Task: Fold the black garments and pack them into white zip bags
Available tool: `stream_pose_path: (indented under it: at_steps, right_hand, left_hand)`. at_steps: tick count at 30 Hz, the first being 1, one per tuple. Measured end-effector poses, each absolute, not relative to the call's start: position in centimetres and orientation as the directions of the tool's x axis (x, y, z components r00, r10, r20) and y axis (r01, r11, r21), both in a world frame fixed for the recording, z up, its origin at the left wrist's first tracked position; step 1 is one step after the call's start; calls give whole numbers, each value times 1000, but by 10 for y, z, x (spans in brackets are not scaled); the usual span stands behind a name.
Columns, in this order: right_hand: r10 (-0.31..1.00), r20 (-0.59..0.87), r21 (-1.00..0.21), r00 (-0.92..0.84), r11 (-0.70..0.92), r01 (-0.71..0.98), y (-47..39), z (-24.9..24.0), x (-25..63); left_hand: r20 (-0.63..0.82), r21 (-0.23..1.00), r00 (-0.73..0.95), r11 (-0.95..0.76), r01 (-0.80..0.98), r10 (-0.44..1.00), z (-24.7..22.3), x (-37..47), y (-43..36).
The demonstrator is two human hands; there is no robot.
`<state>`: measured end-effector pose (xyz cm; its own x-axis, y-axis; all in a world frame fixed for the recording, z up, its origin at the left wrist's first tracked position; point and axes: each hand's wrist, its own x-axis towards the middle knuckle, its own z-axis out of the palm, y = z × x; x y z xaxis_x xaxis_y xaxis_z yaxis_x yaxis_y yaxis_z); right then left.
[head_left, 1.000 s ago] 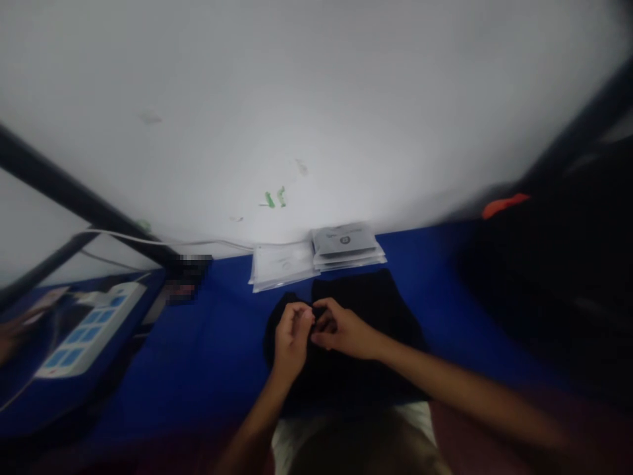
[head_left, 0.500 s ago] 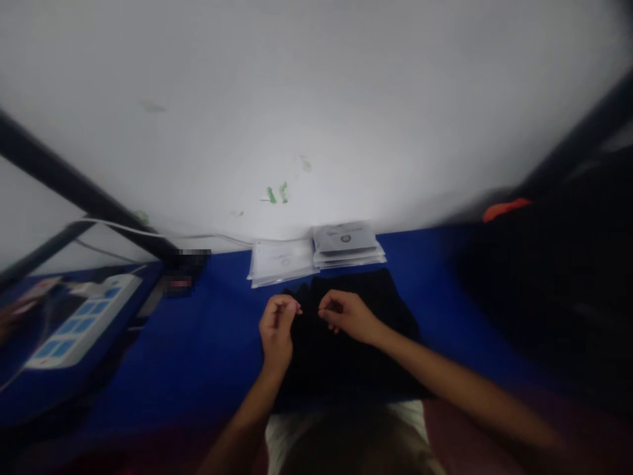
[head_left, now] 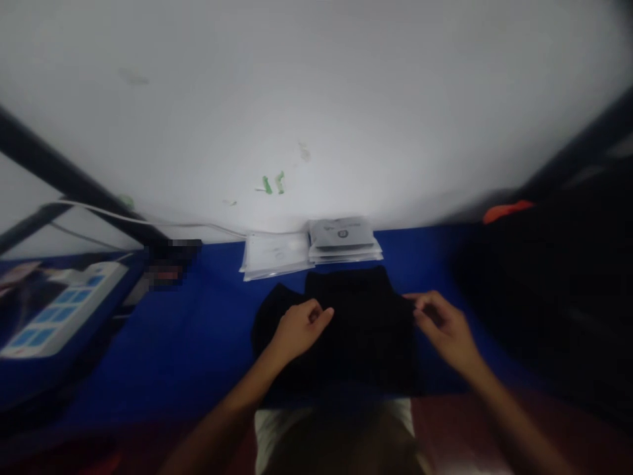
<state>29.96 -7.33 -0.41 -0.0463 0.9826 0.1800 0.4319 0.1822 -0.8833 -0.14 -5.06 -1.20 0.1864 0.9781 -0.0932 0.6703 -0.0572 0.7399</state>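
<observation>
A black garment (head_left: 361, 343), dark and soft with its folds hard to make out, lies spread on the blue table in front of me. My left hand (head_left: 302, 328) rests over its left part, fingers curled and thumb close to them, gripping the cloth. At the garment's right edge, my right hand (head_left: 445, 330) pinches the fabric between thumb and fingers. Just behind the garment lie flat white plastic packets (head_left: 277, 254) and a stack of grey printed packets (head_left: 342, 236).
A white power strip (head_left: 64, 310) with blue sockets stands at the left. A white cable (head_left: 148, 221) runs along the wall (head_left: 376, 119). Dark frame bars (head_left: 84, 178) slope at the left. A large black mass with an orange piece (head_left: 507, 211) fills the right.
My right hand has moved right, from the garment's middle to its right edge. My left hand has shifted slightly right, and the garment's left part is spread wider. The view has shifted slightly.
</observation>
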Motion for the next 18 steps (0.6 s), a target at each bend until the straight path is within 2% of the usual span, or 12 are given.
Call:
stream_pose_path:
  at_steps: [4,7,10,13,16,18]
  right_hand:
    - [972,218,-674,-83,212,708,-81,-23,311]
    - [973,207,-562,-104,205,801,-82,-33,314]
    - [971,215,-565,-107,212,798,-78,-28,316]
    - [940,307,-602,-150,313,735,-67,-4,311]
    - [899,323,-608,-296,437,663,-53,27,293]
    - [866,234,-646,-442,478,595,-39,43,275]
  left_hand:
    - [-147,655,237,-85,751,960,-10,8,-51]
    - [-171,656,246,-76,751,954,-11,14,-49]
    - [-174,693,277,-82,716,945,-14,21,-48]
    - [-38,771,350,-195,606,936,-13,28,-48]
    - [117,825,411,-319,466,904,-4,35,-48]
    - [137,864,446,-327,384,885,5,37,-47]
